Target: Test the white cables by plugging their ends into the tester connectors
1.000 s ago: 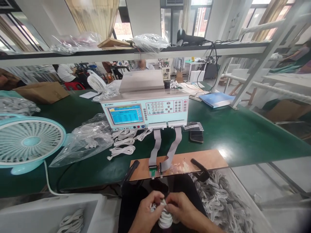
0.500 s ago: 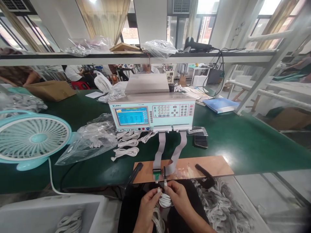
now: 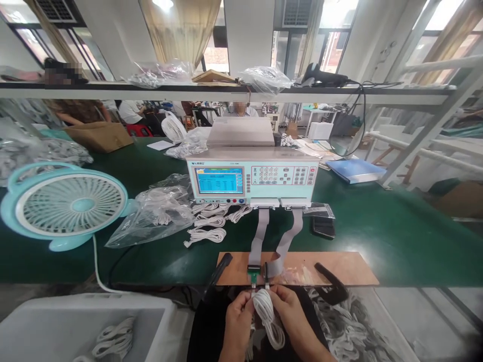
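A coiled white cable (image 3: 265, 310) hangs between my two hands, its lower loops over my lap. My left hand (image 3: 237, 318) is closed on one end of this cable, right below the small green circuit board (image 3: 254, 276); whether the plug is fully seated there I cannot tell. My right hand (image 3: 290, 310) pinches the other end, which meets the dark connector (image 3: 266, 271) of the second grey ribbon cable (image 3: 289, 241). Both ribbons run up to a bench tester (image 3: 281, 176) with a lit blue screen (image 3: 219, 181).
Several coiled white cables (image 3: 207, 235) lie before the tester, beside a clear plastic bag (image 3: 151, 221). A turquoise fan (image 3: 71, 203) stands left. A wooden board (image 3: 302, 261) lies at the table edge. A white bin (image 3: 154, 322) holds cables, and more cables (image 3: 343, 322) are piled right.
My left hand has brought its cable end up to the green board. The coil has swung into fuller view between my hands. The screen content differs, and the whole view has shifted.
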{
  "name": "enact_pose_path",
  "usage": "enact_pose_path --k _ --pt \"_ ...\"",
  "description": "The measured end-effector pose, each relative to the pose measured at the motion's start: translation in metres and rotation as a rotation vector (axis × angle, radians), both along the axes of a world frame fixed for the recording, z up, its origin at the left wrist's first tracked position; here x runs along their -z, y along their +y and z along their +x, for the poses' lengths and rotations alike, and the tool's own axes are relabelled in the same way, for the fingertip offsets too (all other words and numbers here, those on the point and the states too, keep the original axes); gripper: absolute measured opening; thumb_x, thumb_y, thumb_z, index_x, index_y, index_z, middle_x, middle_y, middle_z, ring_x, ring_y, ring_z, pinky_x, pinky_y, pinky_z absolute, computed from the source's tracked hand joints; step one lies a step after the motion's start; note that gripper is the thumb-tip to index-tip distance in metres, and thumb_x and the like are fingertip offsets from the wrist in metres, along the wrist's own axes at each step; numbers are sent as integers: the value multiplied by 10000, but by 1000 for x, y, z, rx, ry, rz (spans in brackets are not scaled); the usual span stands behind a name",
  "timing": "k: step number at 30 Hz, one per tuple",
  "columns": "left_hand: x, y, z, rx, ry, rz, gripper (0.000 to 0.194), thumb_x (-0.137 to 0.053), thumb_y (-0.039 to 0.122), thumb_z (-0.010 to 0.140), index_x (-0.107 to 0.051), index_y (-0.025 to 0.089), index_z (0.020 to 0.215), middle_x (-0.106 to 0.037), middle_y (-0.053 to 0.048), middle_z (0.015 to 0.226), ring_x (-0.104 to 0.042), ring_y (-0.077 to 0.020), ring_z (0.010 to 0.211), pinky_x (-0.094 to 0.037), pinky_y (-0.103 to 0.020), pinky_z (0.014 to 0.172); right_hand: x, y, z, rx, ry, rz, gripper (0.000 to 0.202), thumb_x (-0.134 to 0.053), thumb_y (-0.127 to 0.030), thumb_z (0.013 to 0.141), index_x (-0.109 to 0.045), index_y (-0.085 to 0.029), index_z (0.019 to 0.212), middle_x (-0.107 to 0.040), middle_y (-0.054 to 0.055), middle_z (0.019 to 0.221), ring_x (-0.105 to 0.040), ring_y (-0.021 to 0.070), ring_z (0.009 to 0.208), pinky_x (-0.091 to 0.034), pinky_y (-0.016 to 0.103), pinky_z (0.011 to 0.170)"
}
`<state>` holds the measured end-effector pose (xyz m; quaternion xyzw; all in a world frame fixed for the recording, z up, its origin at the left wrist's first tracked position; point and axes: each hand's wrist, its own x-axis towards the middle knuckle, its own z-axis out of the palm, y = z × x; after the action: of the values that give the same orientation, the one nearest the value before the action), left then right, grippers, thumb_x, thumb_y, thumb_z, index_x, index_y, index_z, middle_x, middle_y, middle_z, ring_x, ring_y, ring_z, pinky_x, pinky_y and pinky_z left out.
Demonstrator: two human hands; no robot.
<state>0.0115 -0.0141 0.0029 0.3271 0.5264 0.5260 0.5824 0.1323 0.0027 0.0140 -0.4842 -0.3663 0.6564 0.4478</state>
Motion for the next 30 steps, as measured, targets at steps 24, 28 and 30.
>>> enact_pose_path --k 24,28,30 --pt "6 11 5 -157 -110 -98 287 -683 359 582 -535 141 468 -423 50 437 -359 -77 438 -302 -179 425 1 5 4 -59 -38 -16 356 -706 -491 612 -648 -141 629 -520 -13 519 -410 117 492 -333 210 481" --pt "4 9 8 -136 -139 -64 324 -677 427 617 -592 129 525 -470 40 471 -392 -81 465 -354 -185 472 1 5 5 -60 -24 -15 343 -718 -468 608 -645 -134 638 -521 -16 531 -392 106 488 -321 202 477" --pt "5 8 8 -123 -74 -30 340 -665 436 640 -598 124 524 -483 35 481 -397 -82 477 -359 -184 482 -1 4 5 -54 -18 -12 325 -715 -450 616 -643 -135 645 -522 -15 533 -405 113 507 -329 202 487"
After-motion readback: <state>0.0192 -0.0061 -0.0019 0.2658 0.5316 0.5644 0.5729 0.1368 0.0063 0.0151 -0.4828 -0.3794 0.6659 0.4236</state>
